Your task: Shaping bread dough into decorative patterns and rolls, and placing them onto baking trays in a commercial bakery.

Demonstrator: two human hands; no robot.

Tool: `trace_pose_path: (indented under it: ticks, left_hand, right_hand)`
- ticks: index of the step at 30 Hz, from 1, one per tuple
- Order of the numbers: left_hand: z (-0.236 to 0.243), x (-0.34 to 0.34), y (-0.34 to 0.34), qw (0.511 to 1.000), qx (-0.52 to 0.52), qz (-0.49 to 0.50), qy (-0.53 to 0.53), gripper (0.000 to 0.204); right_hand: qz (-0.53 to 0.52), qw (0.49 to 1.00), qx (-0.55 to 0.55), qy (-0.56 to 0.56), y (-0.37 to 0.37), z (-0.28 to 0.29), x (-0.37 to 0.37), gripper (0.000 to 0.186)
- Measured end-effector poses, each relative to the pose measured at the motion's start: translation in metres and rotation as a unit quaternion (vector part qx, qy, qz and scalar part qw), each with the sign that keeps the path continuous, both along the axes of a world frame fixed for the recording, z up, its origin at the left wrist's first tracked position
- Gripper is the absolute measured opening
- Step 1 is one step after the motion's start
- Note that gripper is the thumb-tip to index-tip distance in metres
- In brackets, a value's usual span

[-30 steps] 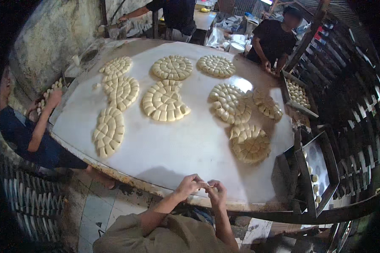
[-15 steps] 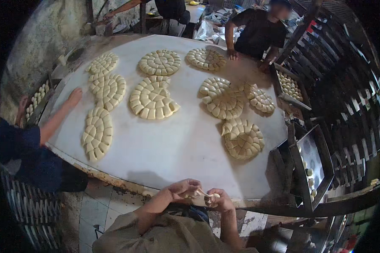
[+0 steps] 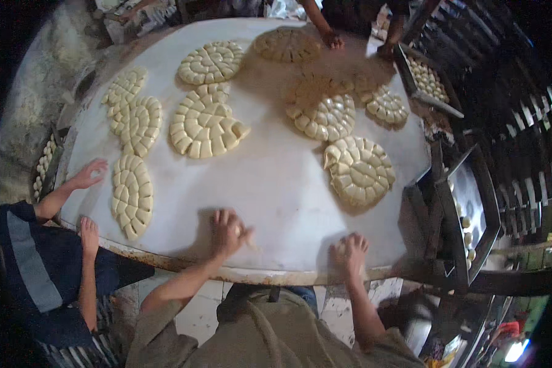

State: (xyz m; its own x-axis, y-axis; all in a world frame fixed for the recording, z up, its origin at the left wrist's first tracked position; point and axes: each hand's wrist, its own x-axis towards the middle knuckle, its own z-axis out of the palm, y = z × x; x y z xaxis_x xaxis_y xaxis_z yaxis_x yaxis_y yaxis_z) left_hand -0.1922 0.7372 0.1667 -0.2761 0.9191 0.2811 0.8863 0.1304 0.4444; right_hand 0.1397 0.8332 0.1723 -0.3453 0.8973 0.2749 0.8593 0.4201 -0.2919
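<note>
Left hand and right hand curl at the table's near side, dough rounds farther; whether the hands clamp something, I cannot tell.

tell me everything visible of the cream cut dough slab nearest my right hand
The glossy cream, roughly circular dough slab lies flat on the white tabletop, ahead of your right hand and apart from it. Cuts divide it into plump blocks, an outer ring around inner pieces. Its far edge nears another cut slab; contact is unclear.
</note>
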Motion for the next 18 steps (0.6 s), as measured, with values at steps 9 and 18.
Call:
trace_pose_path:
  ticks: [9, 18]
  left_hand:
    - [-0.023, 0.102, 0.052, 0.998, 0.014, 0.005, -0.059, 0.015]
    - [-0.007, -0.029, 0.064, 0.991, 0.001, 0.089, 0.095, 0.007]
  right_hand:
    - [-0.012, 0.994, -0.039, 0.101, -0.005, -0.025, -0.06, 0.014]
    - [-0.092, 0.994, 0.037, 0.042, 0.062, -0.053, 0.054, 0.03]
